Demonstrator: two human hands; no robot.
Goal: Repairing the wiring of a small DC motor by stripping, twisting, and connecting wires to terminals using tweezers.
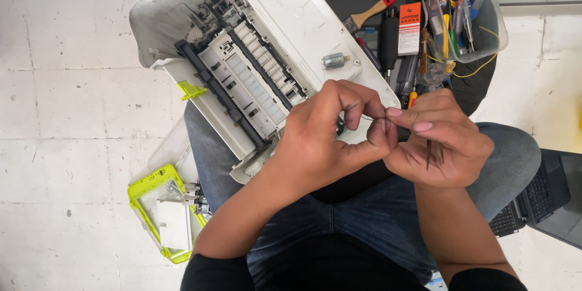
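My left hand (327,136) and my right hand (439,142) meet over my lap, fingertips pinched together on a thin dark wire or spring (370,119); which hand bears it I cannot tell. Dark thin tweezers-like prongs (431,154) lie in my right palm. Just beyond my hands a white printer (291,12) with its cover off rests on my knees, showing a dark roller bar (218,94) and white ribbed parts. A small silver motor (333,60) lies on the printer's white panel.
A clear plastic tub (467,12) of tools stands at the upper right, beside a brush (370,15), screwdrivers and an orange-and-white packet (410,29). A lime-green frame part (163,215) lies on the tiled floor at lower left. A black laptop (545,200) sits at the right.
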